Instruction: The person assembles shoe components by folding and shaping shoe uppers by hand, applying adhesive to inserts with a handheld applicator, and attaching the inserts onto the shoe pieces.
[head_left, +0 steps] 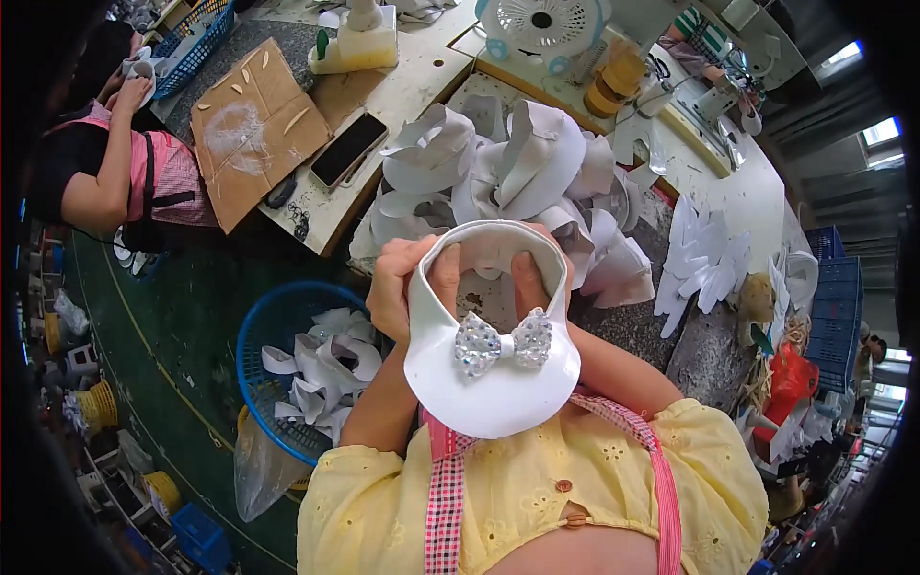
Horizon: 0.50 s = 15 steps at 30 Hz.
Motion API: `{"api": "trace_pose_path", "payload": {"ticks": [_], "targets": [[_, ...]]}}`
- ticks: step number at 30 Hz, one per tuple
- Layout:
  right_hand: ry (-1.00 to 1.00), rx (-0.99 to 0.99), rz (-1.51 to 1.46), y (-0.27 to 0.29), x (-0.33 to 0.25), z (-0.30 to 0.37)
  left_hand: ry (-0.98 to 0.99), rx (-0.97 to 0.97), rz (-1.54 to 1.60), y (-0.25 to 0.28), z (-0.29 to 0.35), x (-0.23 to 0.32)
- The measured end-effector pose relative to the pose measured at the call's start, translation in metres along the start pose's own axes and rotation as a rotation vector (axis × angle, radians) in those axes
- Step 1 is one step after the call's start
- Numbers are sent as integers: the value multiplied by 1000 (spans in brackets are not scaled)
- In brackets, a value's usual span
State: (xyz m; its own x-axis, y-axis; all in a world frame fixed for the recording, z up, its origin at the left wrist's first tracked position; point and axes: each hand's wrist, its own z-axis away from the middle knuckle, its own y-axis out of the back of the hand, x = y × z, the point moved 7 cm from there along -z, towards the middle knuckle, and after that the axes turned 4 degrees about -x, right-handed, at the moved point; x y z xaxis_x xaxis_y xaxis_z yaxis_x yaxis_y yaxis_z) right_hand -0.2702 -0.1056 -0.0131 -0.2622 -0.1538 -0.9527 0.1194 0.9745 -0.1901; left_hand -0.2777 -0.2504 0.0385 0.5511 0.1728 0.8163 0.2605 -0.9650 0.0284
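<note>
Right-hand fingers [528,284]: partly hidden behind white bow-trimmed piece [484,402]. Fan [542,38], white: top cut off at upper edge.

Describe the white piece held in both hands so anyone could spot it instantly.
Start at the big heap of curved white pieces. Just nearer the person, the left hand and right hand hold a glossy white collar-shaped piece. Its sparkling silver bow sets it apart from them.
</note>
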Motion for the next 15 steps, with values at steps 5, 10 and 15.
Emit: {"api": "trace_pose_path", "payload": {"ticks": [5, 10, 15], "targets": [[-196, 14, 103, 4, -8, -2, -6, -58, -40, 1, 6, -3], [-235, -109, 315, 0, -7, -5, 76, -133, 185, -9, 11, -14], [-105, -3, 126, 2, -12, -7, 125, -252, 19, -12, 10, -25]]}}
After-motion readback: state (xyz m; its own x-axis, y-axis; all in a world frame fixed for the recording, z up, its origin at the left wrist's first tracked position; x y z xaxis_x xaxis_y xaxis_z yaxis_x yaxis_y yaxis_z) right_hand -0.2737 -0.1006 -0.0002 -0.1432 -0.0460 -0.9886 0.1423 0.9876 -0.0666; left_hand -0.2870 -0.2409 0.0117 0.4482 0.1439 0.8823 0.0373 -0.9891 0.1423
